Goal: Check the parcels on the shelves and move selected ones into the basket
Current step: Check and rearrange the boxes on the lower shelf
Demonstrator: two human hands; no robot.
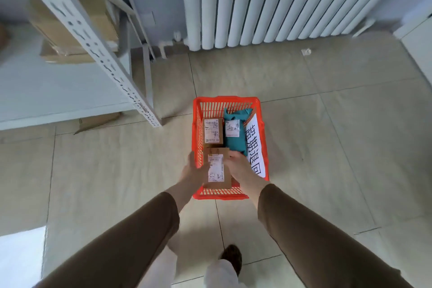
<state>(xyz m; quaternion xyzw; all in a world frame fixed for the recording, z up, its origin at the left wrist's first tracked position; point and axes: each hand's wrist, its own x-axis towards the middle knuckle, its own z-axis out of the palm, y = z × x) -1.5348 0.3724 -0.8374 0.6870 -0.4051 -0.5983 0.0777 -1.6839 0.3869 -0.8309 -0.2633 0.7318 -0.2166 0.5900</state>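
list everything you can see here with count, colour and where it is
basket: 1, orange-red, on the floor, centre
brown box parcels: 2, one at the basket's far left, one at the near end between the hands
bag parcel: 1, teal, in the basket, far right
paper sign: 1, white with black writing, along the basket's right side
shelf rack: 1, white, left
cardboard boxes: several, brown, on the rack
radiator: 1, white, on the far wall
hands: 2, left hand and right hand gripping the near parcel; brown sleeves

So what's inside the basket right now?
In the red basket: a brown box, a teal bag, a white sign along the right wall, and a second brown parcel between both hands. Whatever lies underneath them is covered.
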